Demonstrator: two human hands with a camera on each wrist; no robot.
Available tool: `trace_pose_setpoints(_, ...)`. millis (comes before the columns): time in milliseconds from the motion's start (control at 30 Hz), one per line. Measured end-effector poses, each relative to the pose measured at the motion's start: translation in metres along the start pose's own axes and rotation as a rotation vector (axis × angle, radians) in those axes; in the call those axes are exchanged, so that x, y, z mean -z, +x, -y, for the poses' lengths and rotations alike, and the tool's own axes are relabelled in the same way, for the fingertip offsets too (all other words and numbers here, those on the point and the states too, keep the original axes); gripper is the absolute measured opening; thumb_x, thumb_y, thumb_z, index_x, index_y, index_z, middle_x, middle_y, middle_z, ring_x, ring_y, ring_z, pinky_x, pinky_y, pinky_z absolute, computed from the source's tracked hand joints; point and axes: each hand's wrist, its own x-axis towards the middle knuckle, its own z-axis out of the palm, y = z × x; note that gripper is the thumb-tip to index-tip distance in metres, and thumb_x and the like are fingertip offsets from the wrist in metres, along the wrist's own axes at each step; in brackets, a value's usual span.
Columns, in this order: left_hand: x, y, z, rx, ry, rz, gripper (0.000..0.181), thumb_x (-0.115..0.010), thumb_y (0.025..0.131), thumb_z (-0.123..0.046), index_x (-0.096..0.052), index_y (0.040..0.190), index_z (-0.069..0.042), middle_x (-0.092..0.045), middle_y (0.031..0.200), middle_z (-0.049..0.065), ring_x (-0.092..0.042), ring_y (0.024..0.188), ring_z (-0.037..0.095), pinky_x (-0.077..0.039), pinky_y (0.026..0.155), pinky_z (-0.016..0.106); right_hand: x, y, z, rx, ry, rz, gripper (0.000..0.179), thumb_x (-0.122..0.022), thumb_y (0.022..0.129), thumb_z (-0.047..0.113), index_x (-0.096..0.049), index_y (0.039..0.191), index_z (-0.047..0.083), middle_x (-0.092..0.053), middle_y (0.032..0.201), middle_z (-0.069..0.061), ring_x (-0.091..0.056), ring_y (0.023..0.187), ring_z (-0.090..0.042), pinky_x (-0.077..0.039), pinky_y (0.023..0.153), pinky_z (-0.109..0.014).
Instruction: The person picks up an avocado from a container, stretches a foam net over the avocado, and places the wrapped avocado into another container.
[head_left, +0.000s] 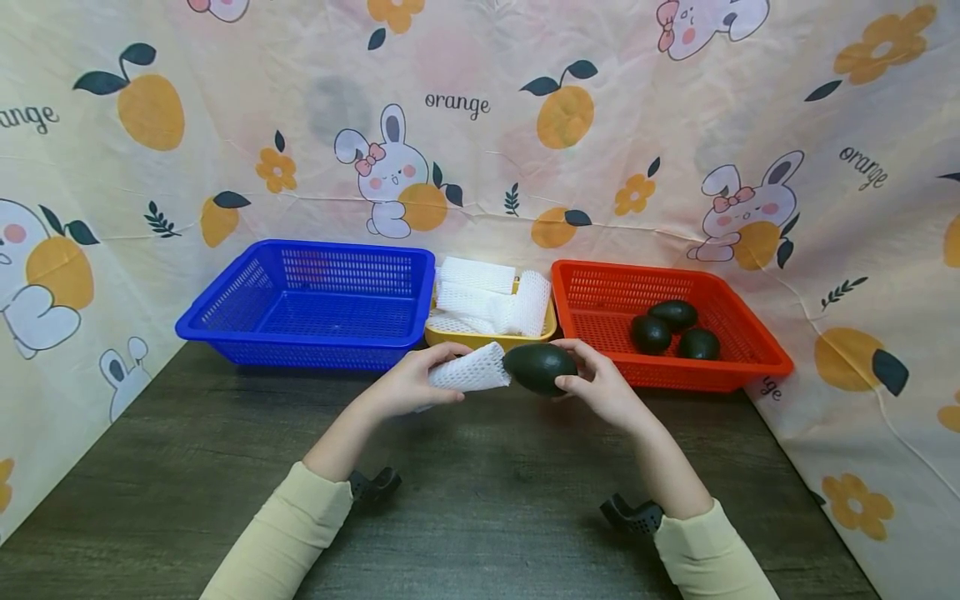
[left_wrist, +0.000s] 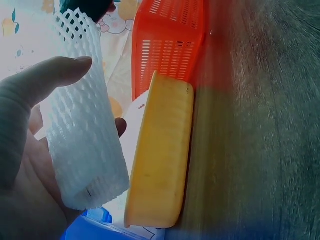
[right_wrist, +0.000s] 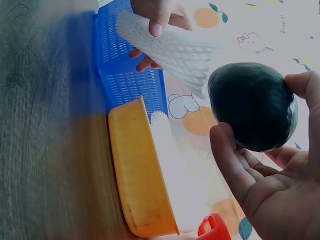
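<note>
A white foam net sleeve [head_left: 474, 369] lies in my left hand [head_left: 405, 385], thumb on one side and fingers on the other. Its mesh tube [left_wrist: 85, 125] looks hollow in the left wrist view. My right hand [head_left: 606, 390] grips a dark green avocado [head_left: 537, 367] between thumb and fingers, above the table. The avocado's narrow end points at the sleeve's near opening; whether the two touch, I cannot tell. In the right wrist view the avocado [right_wrist: 252, 106] shows close up, beside the sleeve's flared end [right_wrist: 195, 65].
A blue basket [head_left: 330, 352] stands at the back left. Beside it a yellow basket [head_left: 480, 340] holds several white foam sleeves [head_left: 480, 300]. The red basket [head_left: 690, 375] at the back right contains 3 avocados [head_left: 699, 343]. A patterned cloth [head_left: 480, 167] hangs behind the dark table [head_left: 480, 500].
</note>
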Motion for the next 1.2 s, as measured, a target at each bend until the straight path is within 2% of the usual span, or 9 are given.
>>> trace_pose_setpoints(167,-0.001,0.001,-0.003,-0.016,0.006,0.017,0.056,-0.077,0.079,-0.007,-0.054,0.13,-0.014,-0.062,0.113,0.008,-0.058,0.098,0.023,-0.048,0.081,0.042,-0.004,0.0,-0.001,-0.005,-0.002,0.036,0.045,-0.059,0.089,0.008,-0.049,0.132,0.001,-0.054,0.119,-0.023,-0.058,0.092,-0.031,-0.053,0.076,-0.043)
trace_pose_setpoints(300,-0.002,0.001,-0.003,-0.039,0.021,0.033,0.056,-0.077,0.079,-0.008,-0.055,0.13,-0.016,-0.062,0.112,0.007,-0.058,0.096,0.023,-0.049,0.08,0.041,-0.009,0.001,-0.001,-0.021,-0.008,0.059,0.046,-0.06,0.088,0.009,-0.049,0.132,0.001,-0.054,0.12,-0.022,-0.058,0.092,-0.031,-0.052,0.078,-0.049)
trace_pose_setpoints(367,-0.003,0.001,-0.002,-0.05,0.027,0.042,0.056,-0.078,0.079,-0.01,-0.055,0.129,-0.017,-0.063,0.11,0.006,-0.058,0.095,0.022,-0.049,0.079,0.04,-0.012,0.001,0.0,-0.028,-0.004,0.064,0.047,-0.061,0.088,0.009,-0.049,0.132,0.001,-0.054,0.12,-0.021,-0.059,0.092,-0.03,-0.052,0.079,-0.047)
trace_pose_setpoints(533,-0.006,0.001,-0.002,-0.072,0.036,0.053,0.054,-0.078,0.08,-0.012,-0.055,0.129,-0.017,-0.063,0.108,0.004,-0.059,0.093,0.02,-0.049,0.079,0.039,-0.018,0.002,-0.001,-0.04,0.027,0.055,0.047,-0.063,0.087,0.009,-0.046,0.13,0.0,-0.057,0.114,-0.021,-0.06,0.093,-0.03,-0.053,0.077,-0.034)
trace_pose_setpoints(700,-0.008,0.001,-0.005,-0.079,0.026,0.053,0.053,-0.077,0.081,-0.013,-0.056,0.129,-0.016,-0.063,0.109,0.004,-0.059,0.094,0.02,-0.049,0.08,0.039,-0.023,0.004,-0.002,-0.037,0.042,0.051,0.044,-0.063,0.087,0.009,-0.046,0.126,-0.003,-0.058,0.11,-0.021,-0.061,0.092,-0.029,-0.053,0.078,-0.032)
trace_pose_setpoints(933,-0.011,0.002,-0.007,-0.07,0.03,0.021,0.054,-0.079,0.08,-0.027,-0.057,0.129,-0.015,-0.063,0.114,-0.001,-0.057,0.099,0.017,-0.047,0.086,0.038,-0.031,0.006,-0.005,-0.017,0.064,0.048,0.045,-0.063,0.087,0.009,-0.045,0.127,-0.002,-0.057,0.114,-0.022,-0.06,0.095,-0.03,-0.053,0.08,-0.035)
trace_pose_setpoints(1200,-0.012,0.002,-0.01,-0.079,0.052,-0.024,0.056,-0.079,0.08,-0.03,-0.058,0.128,-0.013,-0.063,0.114,0.002,-0.058,0.099,0.018,-0.047,0.086,0.039,-0.039,0.006,-0.006,-0.018,0.104,0.04,0.047,-0.066,0.087,0.006,-0.047,0.13,0.001,-0.05,0.125,-0.021,-0.06,0.1,-0.033,-0.053,0.08,-0.037)
